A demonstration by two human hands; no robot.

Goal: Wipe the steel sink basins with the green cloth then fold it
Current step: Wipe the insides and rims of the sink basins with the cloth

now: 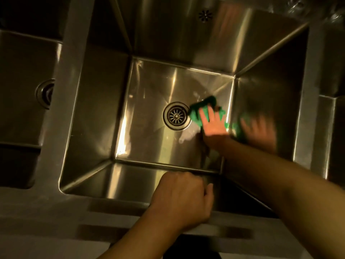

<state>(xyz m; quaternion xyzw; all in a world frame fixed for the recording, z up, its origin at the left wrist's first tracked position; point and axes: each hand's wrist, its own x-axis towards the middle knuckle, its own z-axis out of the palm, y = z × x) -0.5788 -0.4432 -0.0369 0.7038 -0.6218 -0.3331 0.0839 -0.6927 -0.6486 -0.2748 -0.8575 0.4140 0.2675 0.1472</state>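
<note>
Middle basin [97, 109], looking straight down. Drain [176, 115] dead centre. Left hand [182, 199] at front rim [112, 200], fingers curled, can't tell if gripping rim or just resting. Green cloth [194, 111] on basin floor, touching drain's right edge, bunched under right hand [214, 126]. That hand is flat, fingers spread, pressing down on cloth. Blurry reflection on right wall.

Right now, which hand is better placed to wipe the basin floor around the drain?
Right. The right hand presses flat on the cloth beside the drain; the left hand is curled over the front rim, off the cloth.
</note>
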